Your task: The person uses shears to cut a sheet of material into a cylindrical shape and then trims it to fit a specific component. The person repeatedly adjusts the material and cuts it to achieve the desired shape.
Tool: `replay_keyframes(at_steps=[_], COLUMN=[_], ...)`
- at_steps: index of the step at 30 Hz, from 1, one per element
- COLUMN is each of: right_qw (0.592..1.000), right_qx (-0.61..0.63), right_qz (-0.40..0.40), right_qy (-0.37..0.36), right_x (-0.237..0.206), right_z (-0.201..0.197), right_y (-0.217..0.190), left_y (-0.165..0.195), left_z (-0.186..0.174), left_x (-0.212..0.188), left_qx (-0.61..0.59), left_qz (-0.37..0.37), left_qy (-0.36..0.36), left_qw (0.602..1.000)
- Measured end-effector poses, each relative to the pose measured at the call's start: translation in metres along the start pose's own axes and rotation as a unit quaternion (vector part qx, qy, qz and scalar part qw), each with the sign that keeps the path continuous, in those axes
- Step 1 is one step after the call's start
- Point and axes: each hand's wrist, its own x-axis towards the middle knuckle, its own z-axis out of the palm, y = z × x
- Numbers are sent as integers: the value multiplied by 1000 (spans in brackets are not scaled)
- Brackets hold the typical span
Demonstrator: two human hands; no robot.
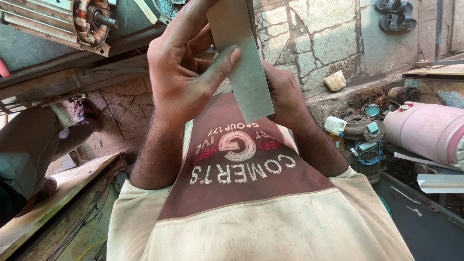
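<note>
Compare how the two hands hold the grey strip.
The left hand shows nearly whole in front of the grey strip, its thumb pressed flat across the strip's face; the right hand sits mostly behind the strip, with only its back and wrist in view. The left hand reaches higher along the strip; the right hand grips nearer the lower end. Both are bare and touch the same strip.

There are two hands, a left hand and a right hand. There is one grey sheet, one pink jug, one small white bottle and one motor far left.
</note>
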Motion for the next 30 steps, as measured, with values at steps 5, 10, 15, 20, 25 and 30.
replay_keyframes(at_steps=[5, 10, 15, 20, 25, 30], right_qw=[999, 999, 999, 999, 999, 999], right_qx=[30, 28, 26, 25, 27, 43], right_qz=[8, 11, 5, 11, 15, 14], right_qy=[8, 23, 34, 31, 17, 23], right_x=[-2, -4, -6, -3, -1, 2], right_z=[4, 6, 7, 6, 2, 4], right_y=[1, 5, 7, 8, 6, 0], left_y=[1, 1, 0, 1, 0, -4], left_z=[0, 2, 3, 4, 8, 7], left_x=[-2, -1, 1, 0, -4, -7], left_qx=[12, 14, 6, 9, 16, 10], left_qz=[5, -3, -12, -16, -11, -4], left_qy=[-5, -3, 4, 6, -4, -11], left_qw=[1000, 1000, 1000, 1000, 1000, 1000])
